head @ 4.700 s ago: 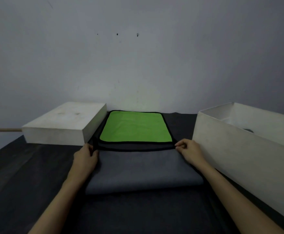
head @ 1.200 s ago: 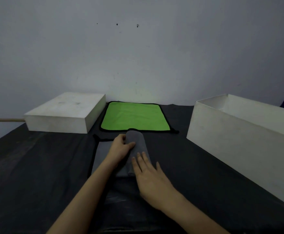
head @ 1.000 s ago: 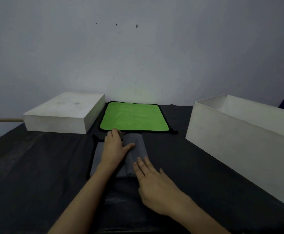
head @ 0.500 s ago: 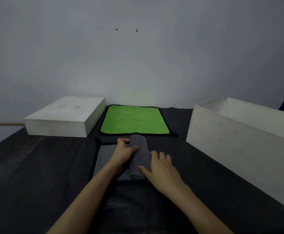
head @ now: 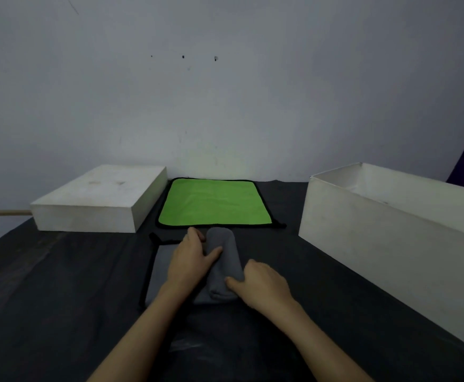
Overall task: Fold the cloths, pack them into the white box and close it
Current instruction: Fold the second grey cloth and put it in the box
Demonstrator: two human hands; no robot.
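Fingers (head: 197,235) of the left hand (head: 191,259) lie spread and flat on the left side of one grey cloth (head: 220,264), the thumb reaching right onto its rolled part, pressing rather than gripping. On the near right, the right hand (head: 264,285) curls around the near end of that roll, thumb against its end and the other fingers bent over the top, holding it. The grey cloth sits in the middle of the desk (head: 60,285), its right part rolled into a tube running near to far, its left part flat with a black edging along the left side. Just beyond it lies one green cloth (head: 214,205), spread flat and unfolded, edged in black, its near hem just beside the far end of the roll. That makes two cloths in all. Two white pieces stand on the dark desk: to the right, one open white box (head: 390,244), well apart from the hands; whether anything lies inside cannot be told. To the far left, one shallow white lid (head: 98,199), flat side up, is just beside the green cloth. A thin wooden stick (head: 3,213) pokes out from the left behind the lid.
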